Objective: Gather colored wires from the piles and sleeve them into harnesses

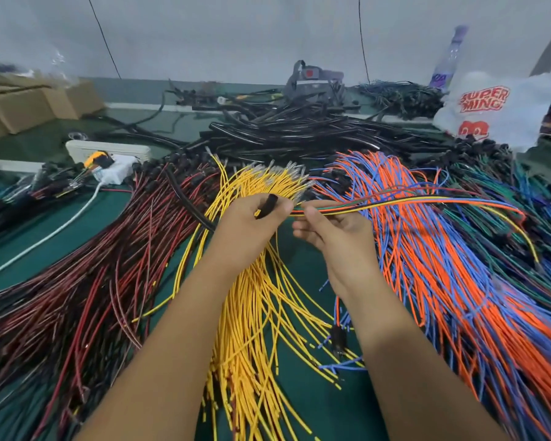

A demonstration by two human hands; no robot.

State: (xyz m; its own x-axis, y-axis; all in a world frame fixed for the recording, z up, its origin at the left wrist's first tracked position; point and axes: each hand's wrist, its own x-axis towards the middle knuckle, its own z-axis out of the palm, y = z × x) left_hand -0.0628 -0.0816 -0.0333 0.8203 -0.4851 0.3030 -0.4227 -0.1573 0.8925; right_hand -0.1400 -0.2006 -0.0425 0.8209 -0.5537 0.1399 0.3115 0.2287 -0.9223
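Observation:
My left hand (252, 222) grips a short black sleeve (267, 205) above the yellow wire pile (255, 313). Just to its right, my right hand (334, 232) pinches a thin bundle of mixed wires (395, 203) (orange, yellow, green, blue), whose ends point toward the sleeve's mouth; the bundle arcs off to the right over the orange and blue wire pile (442, 281). A red and dark wire pile (86, 281) fans out on the left. Green and blue wires (503, 192) lie at the far right. A heap of black sleeves (299, 132) lies behind.
A white power strip with a white cable (112, 171) sits at the left rear, near cardboard boxes (29, 106). A white printed plastic bag (497, 109) and a bottle (449, 58) stand at the back right. Green table surface (303, 268) shows between my forearms.

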